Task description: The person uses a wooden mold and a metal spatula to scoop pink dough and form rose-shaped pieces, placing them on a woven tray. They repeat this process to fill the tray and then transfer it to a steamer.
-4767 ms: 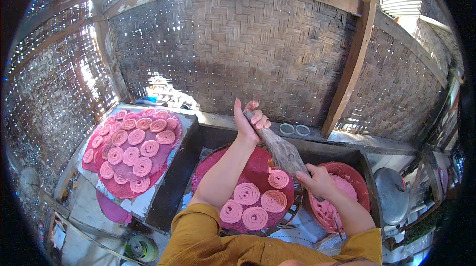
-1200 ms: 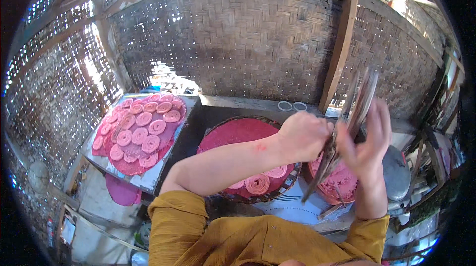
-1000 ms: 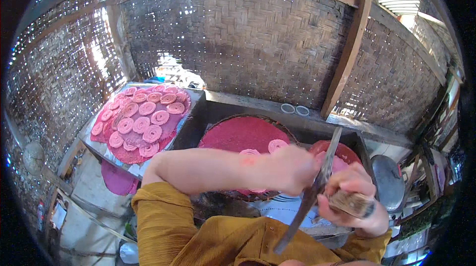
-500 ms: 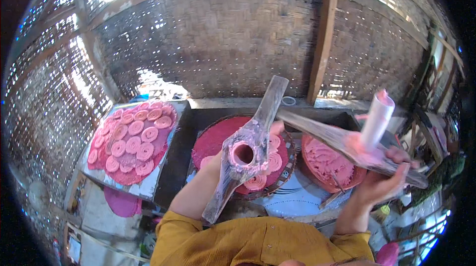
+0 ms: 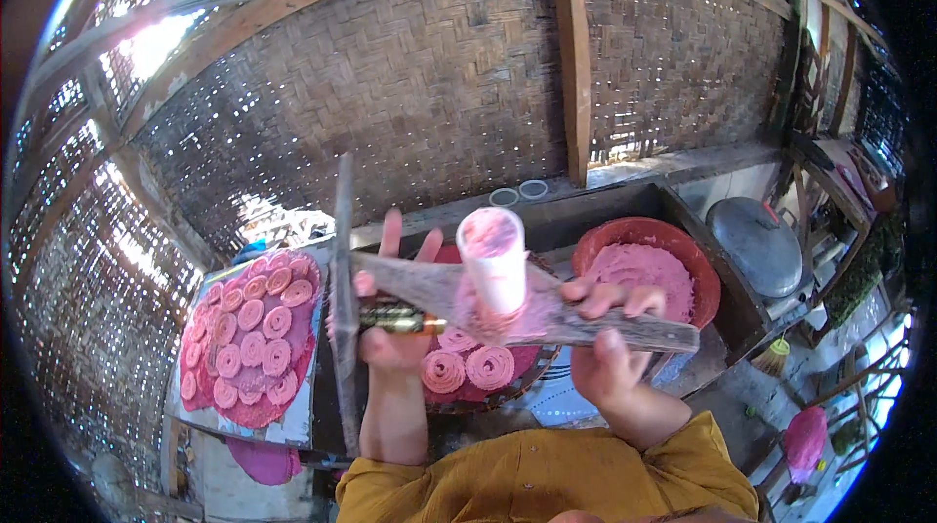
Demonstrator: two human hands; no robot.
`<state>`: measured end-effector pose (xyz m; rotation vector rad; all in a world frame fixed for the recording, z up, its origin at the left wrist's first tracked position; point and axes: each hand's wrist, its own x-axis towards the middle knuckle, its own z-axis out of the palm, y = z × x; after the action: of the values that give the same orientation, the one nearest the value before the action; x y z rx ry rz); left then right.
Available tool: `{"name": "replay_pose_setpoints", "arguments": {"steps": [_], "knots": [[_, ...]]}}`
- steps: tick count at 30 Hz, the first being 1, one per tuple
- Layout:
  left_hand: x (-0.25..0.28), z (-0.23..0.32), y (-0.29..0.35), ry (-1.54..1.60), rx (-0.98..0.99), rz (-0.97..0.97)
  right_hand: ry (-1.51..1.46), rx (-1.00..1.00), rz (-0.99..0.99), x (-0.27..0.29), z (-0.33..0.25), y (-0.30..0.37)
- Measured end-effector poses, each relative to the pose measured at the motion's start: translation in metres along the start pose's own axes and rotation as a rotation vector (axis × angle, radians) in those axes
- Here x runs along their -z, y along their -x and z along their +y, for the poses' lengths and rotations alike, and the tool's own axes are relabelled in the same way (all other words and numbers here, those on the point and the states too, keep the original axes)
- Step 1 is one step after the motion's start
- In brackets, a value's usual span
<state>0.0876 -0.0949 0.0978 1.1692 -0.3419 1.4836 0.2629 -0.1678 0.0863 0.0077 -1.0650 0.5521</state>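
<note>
Item: wooden bar, centre, carrying a white tube with pink paste; I see the right hand's fingers wrapped round its right end. Item: wooden paddle, left, edge-on; left hand grasping its cylinder, two fingers outstretched. Item: red basin, right.

White cylinder, red basin, brown herringbone wall

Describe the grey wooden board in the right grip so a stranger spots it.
Below the brown woven wall, find the right grip. It holds a weathered grey wooden board. A pink-smeared white cylinder rises from it, unlike the edge-on wooden piece beside it, where a dark-and-gold tube lies sideways.
</note>
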Motion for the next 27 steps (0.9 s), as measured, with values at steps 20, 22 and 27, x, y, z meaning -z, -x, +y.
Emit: {"name": "replay_pose_setpoints", "arguments": {"steps": [20, 22, 27], "knots": [[0.065, 0.082, 0.047, -0.904, -0.276, 0.902, 2.048, -1.619, -1.099, 0.325, 0.002, 0.038], [0.068, 0.083, 0.049, -0.927, -0.248, 0.92, 2.121, -1.432, -1.258, 0.338, -0.006, 0.036], [0.072, 0.077, 0.046, -0.978, -0.202, 0.951, 2.182, -1.238, -1.374, 0.34, -0.036, -0.023]]}}
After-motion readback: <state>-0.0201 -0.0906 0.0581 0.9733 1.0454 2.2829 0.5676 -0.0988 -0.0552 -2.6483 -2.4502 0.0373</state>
